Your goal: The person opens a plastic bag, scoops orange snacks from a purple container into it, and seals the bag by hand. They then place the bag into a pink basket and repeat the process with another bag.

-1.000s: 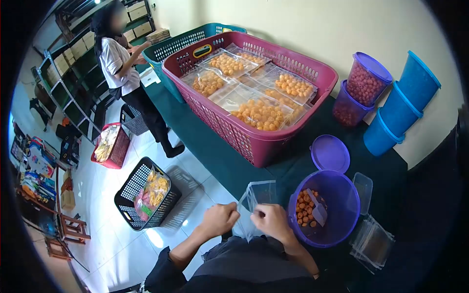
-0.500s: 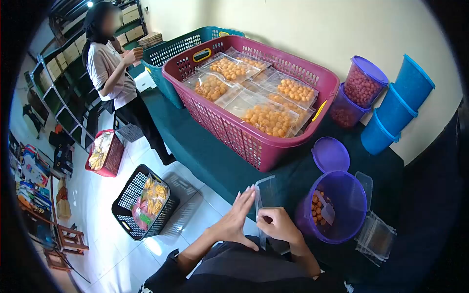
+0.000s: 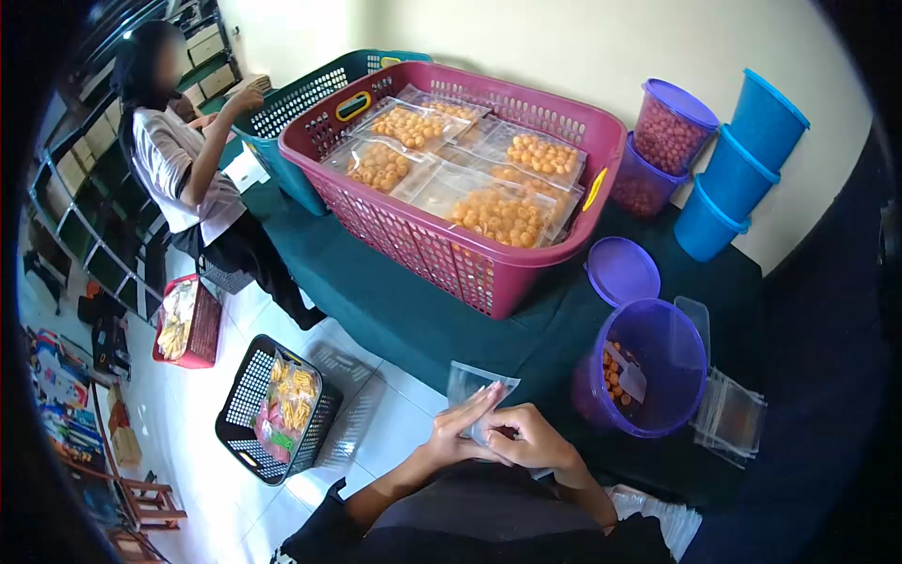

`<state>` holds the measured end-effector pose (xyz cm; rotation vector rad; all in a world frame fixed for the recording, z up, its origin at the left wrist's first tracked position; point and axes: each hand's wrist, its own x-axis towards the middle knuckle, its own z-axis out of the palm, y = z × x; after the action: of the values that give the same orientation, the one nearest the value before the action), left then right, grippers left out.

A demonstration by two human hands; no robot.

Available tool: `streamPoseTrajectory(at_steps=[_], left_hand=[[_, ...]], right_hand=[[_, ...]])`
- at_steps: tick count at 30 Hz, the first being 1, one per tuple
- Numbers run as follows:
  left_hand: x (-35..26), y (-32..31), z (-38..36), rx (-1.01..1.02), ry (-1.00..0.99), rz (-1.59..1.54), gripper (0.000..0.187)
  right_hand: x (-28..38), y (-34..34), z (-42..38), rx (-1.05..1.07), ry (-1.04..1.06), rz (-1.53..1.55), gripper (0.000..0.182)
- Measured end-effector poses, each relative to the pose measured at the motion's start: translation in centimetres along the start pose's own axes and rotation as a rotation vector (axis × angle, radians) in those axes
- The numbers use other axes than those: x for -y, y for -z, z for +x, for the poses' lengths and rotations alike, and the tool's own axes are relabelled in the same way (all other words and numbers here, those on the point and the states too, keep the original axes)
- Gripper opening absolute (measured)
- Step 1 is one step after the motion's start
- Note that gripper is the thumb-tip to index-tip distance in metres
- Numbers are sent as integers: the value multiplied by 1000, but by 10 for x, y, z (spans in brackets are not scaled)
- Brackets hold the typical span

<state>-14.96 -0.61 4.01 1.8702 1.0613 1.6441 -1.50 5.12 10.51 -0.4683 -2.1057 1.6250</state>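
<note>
Orange snacks [image 3: 501, 214] in a pink basket [image 3: 442, 254], purple tub [image 3: 648, 371], blue buckets [image 3: 738, 174], dark green tablecloth [image 3: 376, 291]

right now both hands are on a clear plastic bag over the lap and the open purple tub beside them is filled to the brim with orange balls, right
Not quite. The left hand and right hand do hold the clear plastic bag over the lap, but the head view shows the open purple tub nearly empty: only a few orange balls and a scoop sit at its bottom.
</note>
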Motion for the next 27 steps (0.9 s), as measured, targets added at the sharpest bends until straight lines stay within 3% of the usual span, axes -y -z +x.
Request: streamPoseTrajectory(at_steps=[6,13,18,20,22,24,25,27], left_hand=[[0,5,3,47,-81,144,78],[6,-14,2,67,-126,15,78],[-4,-23,13,226,-24,-153,82],[-10,-34,17,168,55,-272,76],[-9,-39,17,122,66,-271,66],[-6,-42,14,66,65,-246,57],[-9,-44,15,-5,31,-178,46],[-9,-46,14,-40,49,-206,42]], right_hand=[[3,1,-8,-114,-42,-55,12],[3,6,-23,-190,-141,55,16],[-12,15,-39,-94,-350,403,20],[-13,7,-43,-192,-408,367,20],[-20,5,-45,-211,-249,297,19],[-18,7,-45,-166,-262,327,19],[-18,3,-44,-227,-241,275,20],[-25,-3,-45,-346,-206,169,20]])
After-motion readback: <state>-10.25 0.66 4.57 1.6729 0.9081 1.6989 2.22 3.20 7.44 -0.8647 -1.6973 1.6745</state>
